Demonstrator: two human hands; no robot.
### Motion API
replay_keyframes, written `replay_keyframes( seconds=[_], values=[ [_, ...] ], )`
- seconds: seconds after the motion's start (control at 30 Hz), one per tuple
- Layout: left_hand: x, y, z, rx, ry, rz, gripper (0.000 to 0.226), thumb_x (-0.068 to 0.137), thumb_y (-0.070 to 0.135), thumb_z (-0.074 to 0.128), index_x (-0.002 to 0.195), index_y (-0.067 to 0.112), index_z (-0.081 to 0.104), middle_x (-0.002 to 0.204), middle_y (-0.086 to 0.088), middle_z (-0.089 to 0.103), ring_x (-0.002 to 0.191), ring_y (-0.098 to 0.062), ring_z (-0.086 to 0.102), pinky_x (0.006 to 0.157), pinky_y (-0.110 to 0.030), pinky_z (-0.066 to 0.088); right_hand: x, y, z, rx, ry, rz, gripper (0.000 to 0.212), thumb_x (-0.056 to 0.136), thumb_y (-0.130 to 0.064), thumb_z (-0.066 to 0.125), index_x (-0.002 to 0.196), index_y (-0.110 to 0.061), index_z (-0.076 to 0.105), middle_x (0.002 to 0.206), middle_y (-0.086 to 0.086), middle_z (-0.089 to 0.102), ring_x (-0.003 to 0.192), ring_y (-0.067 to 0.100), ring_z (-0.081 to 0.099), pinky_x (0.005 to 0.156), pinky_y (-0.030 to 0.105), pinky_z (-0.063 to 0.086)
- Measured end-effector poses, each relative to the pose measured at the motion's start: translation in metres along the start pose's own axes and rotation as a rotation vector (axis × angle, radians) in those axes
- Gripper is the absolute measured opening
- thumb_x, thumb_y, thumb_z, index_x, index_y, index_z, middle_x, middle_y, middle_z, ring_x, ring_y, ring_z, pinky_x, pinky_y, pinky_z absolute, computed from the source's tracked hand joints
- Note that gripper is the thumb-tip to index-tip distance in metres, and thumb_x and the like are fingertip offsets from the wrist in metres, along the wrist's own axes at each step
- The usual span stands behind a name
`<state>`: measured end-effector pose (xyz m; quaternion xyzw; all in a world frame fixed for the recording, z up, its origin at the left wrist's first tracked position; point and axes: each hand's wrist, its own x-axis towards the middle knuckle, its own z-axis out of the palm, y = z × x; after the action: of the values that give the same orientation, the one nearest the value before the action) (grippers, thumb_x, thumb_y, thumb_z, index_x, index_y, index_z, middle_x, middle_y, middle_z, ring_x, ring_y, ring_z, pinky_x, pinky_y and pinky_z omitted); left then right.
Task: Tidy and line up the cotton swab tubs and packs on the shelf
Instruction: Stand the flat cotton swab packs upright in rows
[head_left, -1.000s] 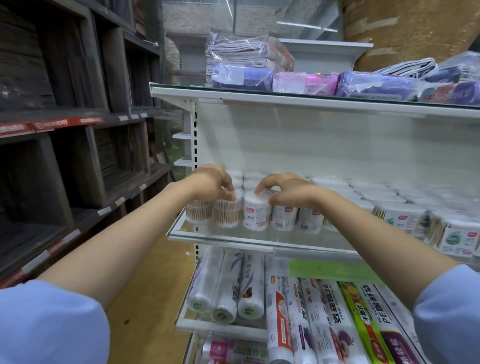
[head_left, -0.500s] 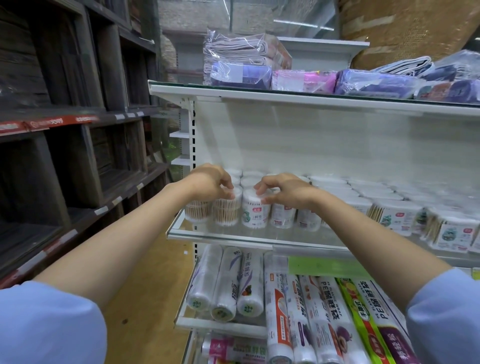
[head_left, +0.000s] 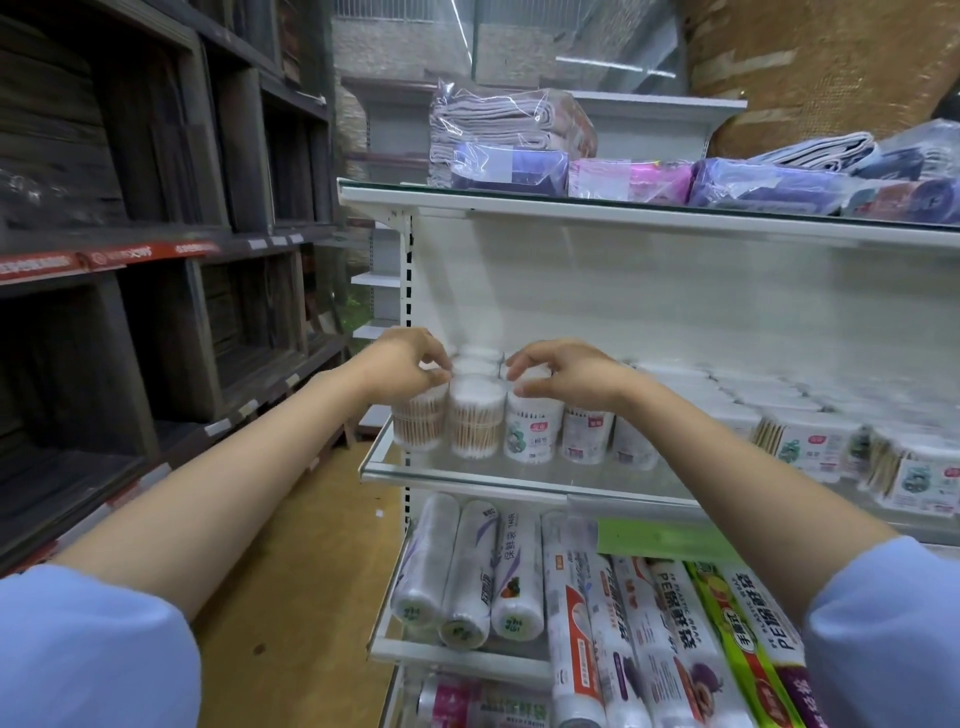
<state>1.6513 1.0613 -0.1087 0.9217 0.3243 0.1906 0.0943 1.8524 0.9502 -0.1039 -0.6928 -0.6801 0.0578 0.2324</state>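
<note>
At the shop shelf (head_left: 519, 480), front row, approx 12 o'clock from me: my left hand (head_left: 402, 366) curls over the lid of the end tub (head_left: 420, 423), fingertips pinching its rim. My right hand (head_left: 561, 371) is hooked over the labelled tub (head_left: 534, 428), thumb and fingers on its lid. Between them stands a clear tub (head_left: 477, 423) w/ its label turned away, touching both neighbours. More tubs run back behind, lids only showing. Flat packs (head_left: 810, 447) sit at 2 o'clock, well apart from my hands, some leaning. Step in hand, I reckon: squaring up the left end of the row. Next move prob. calls for nudging tubs flush to the shelf lip, labels fwd, then working right toward the packs.
</note>
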Motion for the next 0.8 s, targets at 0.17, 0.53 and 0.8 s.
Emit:
replay_keyframes(
  seconds=[0.17, 0.53, 0.8],
  values=[
    [-0.005, -0.012, -0.002, 0.061, -0.062, -0.065, 0.034, 0.088, 0.037, 0.059, 0.117, 0.020, 0.064, 0.125, -0.001, 0.058, 0.110, -0.018, 0.055, 0.092, -0.033, 0.046, 0.010, -0.028, 0.032, -0.180, 0.024, 0.012, 0.042, 0.086, -0.046, 0.060, 0.122, -0.024, 0.057, 0.127, -0.001, 0.052, 0.118, 0.019, 0.046, 0.096, 0.035, 0.038],
    [-0.001, -0.026, 0.003, 0.059, -0.034, -0.063, 0.023, 0.088, 0.031, 0.062, 0.110, 0.026, 0.068, 0.125, -0.002, 0.060, 0.112, -0.019, 0.057, 0.096, -0.036, 0.047, 0.019, -0.039, 0.032, -0.255, -0.025, 0.073, 0.032, 0.086, -0.033, 0.059, 0.117, -0.026, 0.055, 0.125, -0.001, 0.052, 0.117, 0.019, 0.047, 0.101, 0.037, 0.034],
    [-0.001, -0.027, -0.002, 0.090, -0.056, 0.012, 0.024, 0.089, 0.028, 0.061, 0.111, 0.022, 0.068, 0.121, -0.001, 0.062, 0.109, -0.019, 0.057, 0.090, -0.031, 0.047, 0.016, -0.036, 0.030, -0.176, -0.034, 0.116, 0.033, 0.087, -0.036, 0.060, 0.119, -0.028, 0.057, 0.127, -0.001, 0.052, 0.118, 0.020, 0.047, 0.094, 0.031, 0.039]
  ],
)
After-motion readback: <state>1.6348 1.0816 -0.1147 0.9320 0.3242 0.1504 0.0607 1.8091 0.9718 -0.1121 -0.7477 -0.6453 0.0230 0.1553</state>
